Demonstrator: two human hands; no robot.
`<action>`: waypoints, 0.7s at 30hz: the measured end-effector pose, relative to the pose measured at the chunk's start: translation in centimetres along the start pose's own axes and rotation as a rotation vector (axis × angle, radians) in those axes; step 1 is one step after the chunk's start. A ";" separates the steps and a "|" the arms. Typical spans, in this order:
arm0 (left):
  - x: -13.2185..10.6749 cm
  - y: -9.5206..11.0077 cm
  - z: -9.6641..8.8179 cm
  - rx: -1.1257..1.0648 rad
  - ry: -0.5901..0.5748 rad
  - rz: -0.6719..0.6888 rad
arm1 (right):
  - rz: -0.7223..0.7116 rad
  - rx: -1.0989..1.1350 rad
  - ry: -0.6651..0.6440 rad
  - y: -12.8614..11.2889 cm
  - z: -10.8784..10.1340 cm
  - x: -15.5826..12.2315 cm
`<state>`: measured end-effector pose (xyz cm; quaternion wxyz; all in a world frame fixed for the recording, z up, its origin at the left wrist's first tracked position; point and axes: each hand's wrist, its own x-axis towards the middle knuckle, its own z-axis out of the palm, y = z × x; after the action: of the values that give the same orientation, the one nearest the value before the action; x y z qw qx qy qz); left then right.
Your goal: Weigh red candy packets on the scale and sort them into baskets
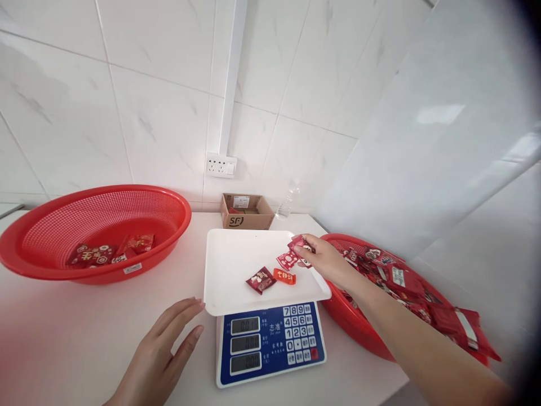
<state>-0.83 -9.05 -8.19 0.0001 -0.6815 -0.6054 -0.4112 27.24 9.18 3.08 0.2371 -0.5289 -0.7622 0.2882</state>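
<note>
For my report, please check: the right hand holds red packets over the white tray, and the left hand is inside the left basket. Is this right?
Not quite: the head view shows the left hand outside the left basket, beside the scale, near a corner of the white tray.

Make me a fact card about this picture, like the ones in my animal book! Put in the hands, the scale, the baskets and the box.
Right hand: holds shiny red packets at the tray's right side
Left hand: holds nothing, near the tray's front left corner
Scale: blue front, white tray on top
On tray: dark red packet, orange packet
Left basket: red, some packets inside
Right basket: red, many packets inside
Box: brown, behind the tray
</note>
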 end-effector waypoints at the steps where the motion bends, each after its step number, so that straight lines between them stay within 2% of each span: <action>1: 0.0 0.0 0.0 -0.002 -0.006 -0.006 | 0.026 -0.040 0.019 0.2 0.0 0.1; 5: 0.1 0.1 -0.1 0.003 0.000 0.001 | 0.032 -0.349 0.120 0.9 -0.4 0.3; 8: 0.0 0.0 0.0 0.005 0.013 0.013 | 0.035 -0.338 0.114 1.1 -0.6 0.2; 12: -0.4 -0.4 0.4 -0.019 -0.007 -0.010 | 0.081 -0.141 -0.031 1.5 -0.2 -0.1; 16: -0.5 -0.5 0.6 -0.034 -0.012 -0.036 | -0.005 -0.355 -0.083 1.8 0.9 -0.6; 19: -0.2 -0.2 0.3 -0.032 -0.014 -0.023 | -0.001 -0.418 -0.285 1.8 2.2 -1.2; 21: -0.1 -0.1 0.1 -0.031 -0.023 -0.019 | -0.009 -0.393 -0.358 1.6 3.2 -1.5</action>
<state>-0.79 -9.04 -8.36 -0.0212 -0.6802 -0.6054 -0.4127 26.71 7.58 -0.41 -0.0075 -0.5020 -0.8357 0.2226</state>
